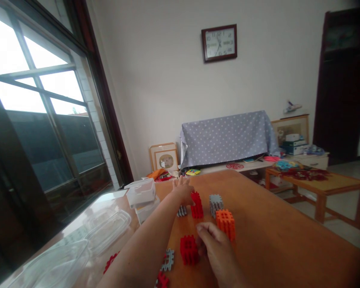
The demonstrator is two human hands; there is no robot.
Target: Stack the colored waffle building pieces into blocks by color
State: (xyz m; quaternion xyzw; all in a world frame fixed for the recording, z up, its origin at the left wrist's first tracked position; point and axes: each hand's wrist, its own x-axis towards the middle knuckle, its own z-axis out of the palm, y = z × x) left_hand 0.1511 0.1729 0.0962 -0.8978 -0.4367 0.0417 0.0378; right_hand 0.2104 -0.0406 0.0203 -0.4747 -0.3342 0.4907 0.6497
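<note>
My left hand reaches far over the table, fingers stretched out. Its thumb side is close to the top of a tall stack of red notched plastic blocks; contact is unclear. Partly covered below that hand is a grey stack. My right hand is closed, thumb and forefinger together, right beside a nearer red stack. Whether anything is in its fingers cannot be made out. Behind it stand an orange stack and another grey stack. A loose grey notched piece lies near my left forearm.
Loose red pieces lie beside my forearm. Clear plastic lids and stacked clear boxes occupy the table's left side. The wooden table extends right. Beyond it stand a cloth-covered object and a low wooden table.
</note>
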